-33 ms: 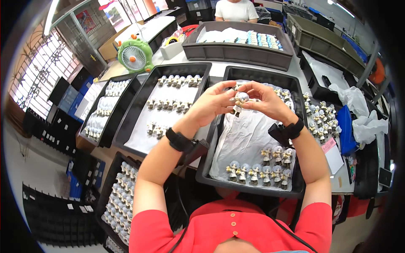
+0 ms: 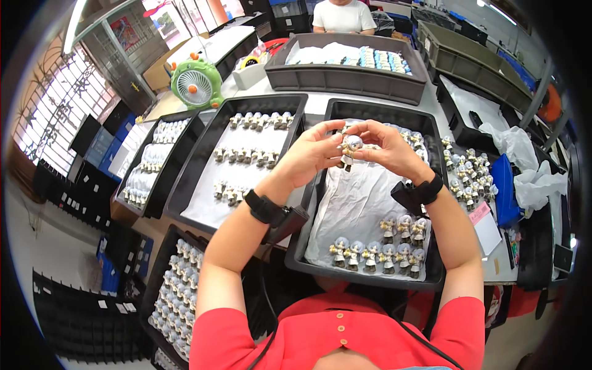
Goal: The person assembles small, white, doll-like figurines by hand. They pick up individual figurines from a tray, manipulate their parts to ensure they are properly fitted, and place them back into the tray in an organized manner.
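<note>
Both my hands hold one small figurine (image 2: 349, 152) with pale grey hair and a white-and-dark body, upright above the black tray (image 2: 297, 251) in front of me. The fingers of my left hand (image 2: 311, 151) grip it from the left. From the other side, the thumb and fingers of my right hand (image 2: 390, 148) close on it. Below, on the tray's white paper liner (image 2: 348, 206), similar figurines (image 2: 377, 254) stand in short rows near the front edge. More of them line the far right of this tray, partly hidden behind my right hand.
Left of my tray lies another black tray (image 2: 174, 206) with spaced rows of figurines. Loose figurines (image 2: 472, 176) cluster on the table at right, beside a blue bin (image 2: 507, 191). A large grey crate (image 2: 345, 79) and a green fan (image 2: 196, 83) stand behind. A person (image 2: 343, 17) sits across.
The figurine has tilted and turned slightly between my fingers. Otherwise my hands stay in nearly the same place.
</note>
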Available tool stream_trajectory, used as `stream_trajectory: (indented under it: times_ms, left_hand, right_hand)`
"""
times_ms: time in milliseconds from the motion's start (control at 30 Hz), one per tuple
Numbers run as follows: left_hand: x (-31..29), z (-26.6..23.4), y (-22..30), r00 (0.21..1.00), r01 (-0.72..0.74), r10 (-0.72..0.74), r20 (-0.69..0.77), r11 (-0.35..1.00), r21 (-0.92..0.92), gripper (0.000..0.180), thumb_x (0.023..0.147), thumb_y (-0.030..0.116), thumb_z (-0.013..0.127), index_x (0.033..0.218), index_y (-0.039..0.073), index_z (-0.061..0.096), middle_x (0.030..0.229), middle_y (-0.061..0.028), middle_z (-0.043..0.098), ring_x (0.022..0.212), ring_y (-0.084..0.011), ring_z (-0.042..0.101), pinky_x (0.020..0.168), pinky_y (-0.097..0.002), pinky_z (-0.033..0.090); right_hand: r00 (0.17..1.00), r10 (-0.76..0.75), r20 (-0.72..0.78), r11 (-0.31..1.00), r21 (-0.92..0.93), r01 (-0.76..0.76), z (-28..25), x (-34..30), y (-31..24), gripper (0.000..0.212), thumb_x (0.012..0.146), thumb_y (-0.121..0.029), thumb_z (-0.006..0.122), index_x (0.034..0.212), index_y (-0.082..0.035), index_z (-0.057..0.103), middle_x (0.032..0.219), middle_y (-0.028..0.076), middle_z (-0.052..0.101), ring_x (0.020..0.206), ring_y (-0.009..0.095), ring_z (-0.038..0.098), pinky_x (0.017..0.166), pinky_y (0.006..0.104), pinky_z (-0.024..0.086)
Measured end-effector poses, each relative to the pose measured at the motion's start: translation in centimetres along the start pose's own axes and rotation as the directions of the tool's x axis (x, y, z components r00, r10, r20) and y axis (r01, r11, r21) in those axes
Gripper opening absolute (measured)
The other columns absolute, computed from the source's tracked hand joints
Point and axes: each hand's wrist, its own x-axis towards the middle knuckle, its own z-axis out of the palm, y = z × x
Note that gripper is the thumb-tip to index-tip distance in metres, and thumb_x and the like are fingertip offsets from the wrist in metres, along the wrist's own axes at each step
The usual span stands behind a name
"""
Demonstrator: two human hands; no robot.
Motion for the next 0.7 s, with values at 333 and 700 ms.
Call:
stream_trajectory:
  times_ms: [333, 700]
  left_hand:
    - [0.4, -0.8, -2.1, 0.995, 0.006, 0.013, 0.103, 0.983, -0.181, 0.041, 0.095, 0.018, 0.048, 0.133, 0.007, 0.036, 0.114, -0.0138, 0.057, 0.103, -0.0267, 0.061, 0.087, -0.0386, 0.051]
    - [0.1, -0.2, -1.8, 0.998, -0.065, 0.067, -0.003, 0.960, -0.271, 0.038, 0.094, 0.021, 0.050, 0.126, 0.005, 0.039, 0.113, -0.0131, 0.056, 0.099, -0.0276, 0.060, 0.083, -0.0398, 0.052]
  right_hand:
    - [1.000, 0.024, -0.005, 0.979, 0.200, -0.022, 0.2, 0.2, 0.0, 0.036, 0.082, -0.004, 0.064, 0.116, -0.002, 0.055, 0.102, 0.007, 0.062, 0.094, 0.013, 0.059, 0.076, 0.0264, 0.052]
    - [1.000, -0.018, 0.017, 1.000, -0.007, 0.019, 1.0, 0.1, 0.2, 0.075, 0.070, -0.021, 0.079, 0.134, -0.011, 0.042, 0.127, 0.009, 0.049, 0.117, 0.021, 0.047, 0.099, 0.0350, 0.040]
